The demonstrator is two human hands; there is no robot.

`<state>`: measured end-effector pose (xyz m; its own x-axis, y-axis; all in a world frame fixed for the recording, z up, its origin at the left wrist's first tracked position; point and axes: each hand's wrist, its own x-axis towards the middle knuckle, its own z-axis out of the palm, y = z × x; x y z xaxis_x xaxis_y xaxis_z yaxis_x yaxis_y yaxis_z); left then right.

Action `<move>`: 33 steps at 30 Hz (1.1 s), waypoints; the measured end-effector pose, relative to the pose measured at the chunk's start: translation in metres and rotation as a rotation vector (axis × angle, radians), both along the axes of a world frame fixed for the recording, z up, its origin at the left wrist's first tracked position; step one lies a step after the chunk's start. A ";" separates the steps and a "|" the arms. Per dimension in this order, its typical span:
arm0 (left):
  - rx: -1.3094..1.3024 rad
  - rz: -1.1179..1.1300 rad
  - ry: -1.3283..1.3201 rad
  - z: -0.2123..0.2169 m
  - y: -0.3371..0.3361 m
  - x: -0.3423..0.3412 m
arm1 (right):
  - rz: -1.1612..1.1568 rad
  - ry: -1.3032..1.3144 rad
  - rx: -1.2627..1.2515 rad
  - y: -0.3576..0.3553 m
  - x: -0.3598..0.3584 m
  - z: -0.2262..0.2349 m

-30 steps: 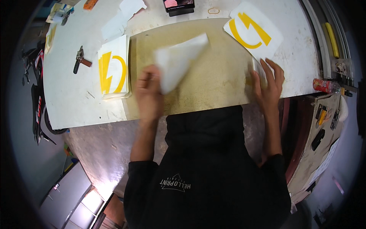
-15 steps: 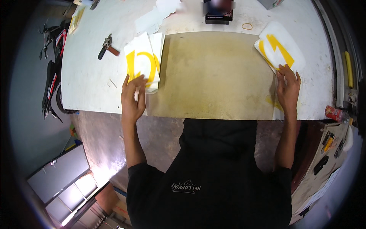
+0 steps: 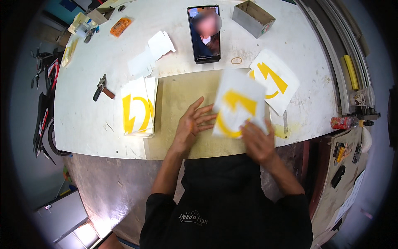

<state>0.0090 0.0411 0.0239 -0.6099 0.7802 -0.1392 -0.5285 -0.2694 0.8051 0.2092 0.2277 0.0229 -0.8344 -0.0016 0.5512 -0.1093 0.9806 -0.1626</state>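
Observation:
A white sheet with a yellow printed shape (image 3: 239,103), smeared by motion, is above the tan board (image 3: 174,89) in the middle of the table. My right hand (image 3: 259,143) pinches its lower right edge. By the sheet's left edge, my left hand (image 3: 190,126) is open with fingers spread and holds nothing; whether its fingertips touch the sheet, I cannot tell. To the right lie more white sheets with a yellow print (image 3: 275,85), partly covered by the moving one. On the board's left side rests a stack of printed white sheets (image 3: 139,112).
A phone (image 3: 204,37) stands upright at the back, beside a grey open box (image 3: 253,18) and a rubber band (image 3: 236,60). A clamp-like hand tool (image 3: 103,88) and white paper scraps (image 3: 161,45) lie at the left. At the right rim stands a red-labelled bottle (image 3: 344,123).
My right hand has brought a printed sheet leftward from the right pile over the board. My left hand has left the left stack and moved right. The view has shifted, showing more of the table's back.

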 end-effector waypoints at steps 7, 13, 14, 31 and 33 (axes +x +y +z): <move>-0.338 0.046 0.264 -0.012 -0.028 0.008 | -0.463 0.126 -0.881 -0.021 -0.023 -0.005; -0.354 0.087 0.210 -0.016 -0.034 0.007 | -0.353 0.102 -1.442 -0.011 -0.026 -0.004; -0.403 0.067 0.261 -0.026 -0.039 0.005 | -0.370 0.079 -1.452 -0.010 -0.025 -0.003; -0.604 0.630 0.794 -0.023 -0.015 0.013 | 0.067 -0.425 -2.062 0.013 -0.010 0.000; -0.667 0.606 0.766 -0.027 -0.038 0.022 | 0.086 -0.408 -2.141 0.014 -0.008 0.003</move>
